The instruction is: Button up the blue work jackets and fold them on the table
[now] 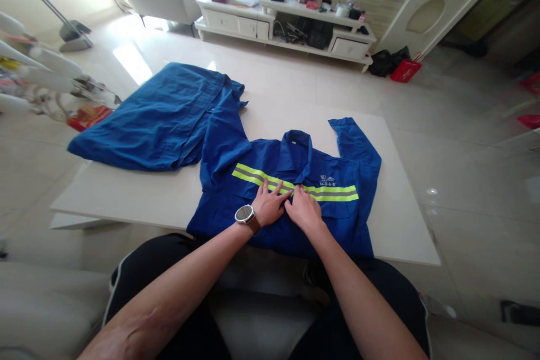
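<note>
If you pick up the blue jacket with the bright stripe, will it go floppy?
Probably, yes: the blue jacket looks like soft cloth, since one sleeve lies bent and creased. It likely won't roll, because it's spread out flat. The collar may be a bit stiffer, as it keeps a rounded shape.

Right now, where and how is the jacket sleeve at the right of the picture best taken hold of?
Probably by its cuff, pinched from above and the far side: the sleeve bends outward, then runs away from the person, leaving the cuff end apart from the collar. The right hand, on the jacket front, is nearer.
</note>
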`<state>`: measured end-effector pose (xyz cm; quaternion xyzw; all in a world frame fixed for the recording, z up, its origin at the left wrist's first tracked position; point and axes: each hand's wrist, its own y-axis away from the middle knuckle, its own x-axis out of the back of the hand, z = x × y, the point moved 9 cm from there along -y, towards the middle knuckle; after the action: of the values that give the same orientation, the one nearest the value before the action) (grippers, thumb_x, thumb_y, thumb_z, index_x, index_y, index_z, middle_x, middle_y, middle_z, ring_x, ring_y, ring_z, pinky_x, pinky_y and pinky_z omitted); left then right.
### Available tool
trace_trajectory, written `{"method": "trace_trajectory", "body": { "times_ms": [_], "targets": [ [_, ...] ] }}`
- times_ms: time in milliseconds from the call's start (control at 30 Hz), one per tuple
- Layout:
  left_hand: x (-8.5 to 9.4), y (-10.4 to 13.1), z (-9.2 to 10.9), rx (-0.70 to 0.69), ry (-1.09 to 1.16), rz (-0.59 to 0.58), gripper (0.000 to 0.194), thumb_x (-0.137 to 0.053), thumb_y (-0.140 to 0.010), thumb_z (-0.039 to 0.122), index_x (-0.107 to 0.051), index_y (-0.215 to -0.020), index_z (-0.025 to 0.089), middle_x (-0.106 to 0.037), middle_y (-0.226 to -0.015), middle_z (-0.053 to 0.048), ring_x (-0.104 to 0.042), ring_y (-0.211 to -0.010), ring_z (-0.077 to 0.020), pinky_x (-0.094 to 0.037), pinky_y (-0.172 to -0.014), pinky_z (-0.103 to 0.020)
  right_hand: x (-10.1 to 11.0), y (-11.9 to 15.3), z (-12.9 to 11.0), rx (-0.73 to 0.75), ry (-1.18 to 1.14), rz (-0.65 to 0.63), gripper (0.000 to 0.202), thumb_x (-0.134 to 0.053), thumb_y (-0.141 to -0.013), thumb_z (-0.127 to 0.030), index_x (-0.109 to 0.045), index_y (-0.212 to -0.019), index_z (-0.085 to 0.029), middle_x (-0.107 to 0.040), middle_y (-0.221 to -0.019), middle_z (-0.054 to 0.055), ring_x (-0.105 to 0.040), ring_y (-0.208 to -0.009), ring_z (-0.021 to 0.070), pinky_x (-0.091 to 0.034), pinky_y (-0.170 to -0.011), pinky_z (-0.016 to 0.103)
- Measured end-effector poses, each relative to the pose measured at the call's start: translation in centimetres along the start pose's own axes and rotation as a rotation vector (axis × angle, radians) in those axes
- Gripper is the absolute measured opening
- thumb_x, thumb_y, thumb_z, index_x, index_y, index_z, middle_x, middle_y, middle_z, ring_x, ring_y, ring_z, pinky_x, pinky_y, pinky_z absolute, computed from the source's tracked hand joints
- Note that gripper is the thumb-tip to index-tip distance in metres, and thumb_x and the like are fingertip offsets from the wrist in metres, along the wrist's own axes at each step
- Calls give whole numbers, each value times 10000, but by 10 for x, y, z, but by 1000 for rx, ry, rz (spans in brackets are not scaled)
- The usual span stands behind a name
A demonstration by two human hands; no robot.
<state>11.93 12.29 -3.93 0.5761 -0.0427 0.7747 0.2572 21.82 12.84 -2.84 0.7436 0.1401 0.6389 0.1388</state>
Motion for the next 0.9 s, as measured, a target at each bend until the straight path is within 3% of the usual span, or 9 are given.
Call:
{"method": "trace_trajectory", "body": {
  "times_ms": [200,300,467,667,900],
  "targets": [
    [0,-1,1,11,1,8,621,-541,-938,346,-443,-1551,370,-336,-1673,-40,-225,-1534,-462,-256,-1203,-625,2,1,5,-22,-24,13,682,-461,-965,-345,-333,-1546,-12,-480,-1522,257,-507,-1368,324,-435,-1068,373],
    [0,0,0,6,6,5,664,-563,-915,305,-424,-1561,369,-316,-1681,-40,-209,-1542,-450,-251,-1209,-623,2,1,10,-18,-15,18,725,-458,-967,-363,-280,-1577,-14,-434,-1563,246,-417,-1441,336,-411,-1104,394],
    [-3,-3,2,3,1,-46,688,-573,-902,278,-413,-1567,345,-280,-1695,-57,-193,-1544,-463,-248,-1204,-645,-2,0,21,-59,47,-20,647,-463,-966,-424,-398,-1563,-181,-303,-1655,182,-289,-1492,429,-409,-1090,535],
    [-2,1,2,-15,15,-100,702,-583,-896,267,-399,-1573,301,-274,-1694,-86,-181,-1554,-441,-253,-1220,-618,-12,-2,26,-58,54,-78,678,-471,-967,-440,-310,-1609,-291,-233,-1690,135,-234,-1508,459,-389,-1090,587],
    [2,17,-3,-2,89,-189,682,-561,-909,321,-408,-1570,254,-210,-1710,-120,-139,-1569,-416,-258,-1236,-568,-37,-5,39,-88,52,-192,689,-317,-1021,-560,-74,-1645,-401,6,-1737,21,34,-1549,481,-185,-1131,771]
  ]
}}
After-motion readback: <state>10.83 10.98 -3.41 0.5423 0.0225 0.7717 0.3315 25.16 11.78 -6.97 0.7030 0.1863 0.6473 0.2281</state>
